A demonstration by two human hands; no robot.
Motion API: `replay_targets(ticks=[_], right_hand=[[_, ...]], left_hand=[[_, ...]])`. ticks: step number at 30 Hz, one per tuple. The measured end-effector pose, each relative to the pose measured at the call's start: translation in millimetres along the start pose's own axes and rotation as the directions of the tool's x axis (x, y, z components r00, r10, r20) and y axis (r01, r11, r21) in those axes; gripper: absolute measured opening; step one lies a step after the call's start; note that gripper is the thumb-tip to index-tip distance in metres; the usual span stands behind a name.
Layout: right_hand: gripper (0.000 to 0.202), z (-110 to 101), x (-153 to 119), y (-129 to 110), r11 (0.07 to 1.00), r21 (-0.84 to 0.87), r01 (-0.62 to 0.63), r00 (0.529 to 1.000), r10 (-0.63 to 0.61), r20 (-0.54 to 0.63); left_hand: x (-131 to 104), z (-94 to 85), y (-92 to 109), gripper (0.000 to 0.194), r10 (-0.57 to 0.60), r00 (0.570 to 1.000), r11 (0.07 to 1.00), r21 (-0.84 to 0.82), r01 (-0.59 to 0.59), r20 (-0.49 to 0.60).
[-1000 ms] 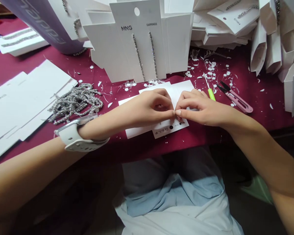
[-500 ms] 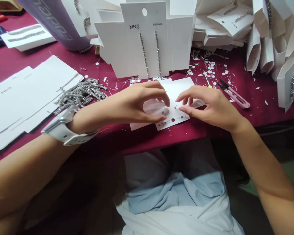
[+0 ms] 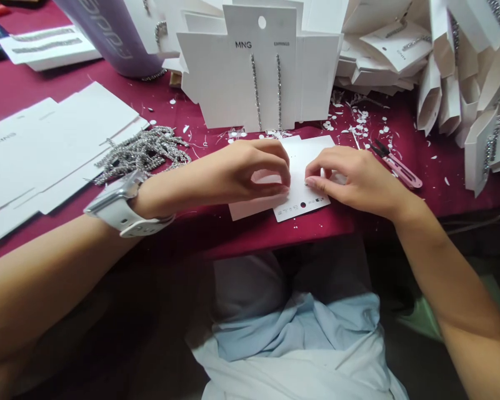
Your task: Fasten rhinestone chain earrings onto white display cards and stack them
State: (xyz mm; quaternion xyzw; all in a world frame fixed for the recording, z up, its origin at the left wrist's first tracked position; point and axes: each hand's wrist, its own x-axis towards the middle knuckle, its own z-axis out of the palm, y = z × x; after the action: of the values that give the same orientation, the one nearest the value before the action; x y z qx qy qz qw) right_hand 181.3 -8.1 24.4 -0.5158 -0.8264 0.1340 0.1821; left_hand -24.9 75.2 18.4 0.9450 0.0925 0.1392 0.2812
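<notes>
A white earring card (image 3: 298, 173) lies on the table's near edge with small printing and a hole at its near end. My left hand (image 3: 254, 169), a watch at its wrist, has thumb and fingertips pinched together on the card's left side. My right hand (image 3: 356, 175) pinches at the card's right side, thumb against index finger. Anything between either hand's fingertips is too small or hidden to make out. Another white card (image 3: 250, 210) is partly covered under the left hand. To the left is a pile of silver chain earrings (image 3: 144, 151).
An upright MNG card with two chain earrings (image 3: 267, 94) stands behind my hands. Pink thread snips (image 3: 402, 171) lie to the right near white scraps (image 3: 360, 119). Stacked flat cards (image 3: 62, 150) are at left, a purple bottle (image 3: 116, 47) behind them, folded cards (image 3: 437, 94) at far right.
Both hands' fingertips have closed from a loose, parted shape into pinches. They now cover the small metal bits that showed on the card. The view has shifted slightly.
</notes>
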Motion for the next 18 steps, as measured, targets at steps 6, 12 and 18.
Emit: replay_targets(ticks=[6,12,18], right_hand=[[0.01,8,0,1,0.998,0.046,-0.047,0.999,0.047,0.014],[0.013,10,-1,3,0.982,0.138,-0.132,0.991,0.128,0.041],[0.021,6,-2,0,0.984,0.133,-0.122,0.992,0.125,-0.008]], left_hand=[[1,-0.8,0,0.018,-0.044,0.999,0.999,-0.017,0.044,0.005],[0,-0.2,2,0.022,-0.127,0.991,0.989,-0.066,0.129,0.029],[0,-6.9,16,0.023,-0.28,0.956,0.96,-0.046,0.277,-0.093]])
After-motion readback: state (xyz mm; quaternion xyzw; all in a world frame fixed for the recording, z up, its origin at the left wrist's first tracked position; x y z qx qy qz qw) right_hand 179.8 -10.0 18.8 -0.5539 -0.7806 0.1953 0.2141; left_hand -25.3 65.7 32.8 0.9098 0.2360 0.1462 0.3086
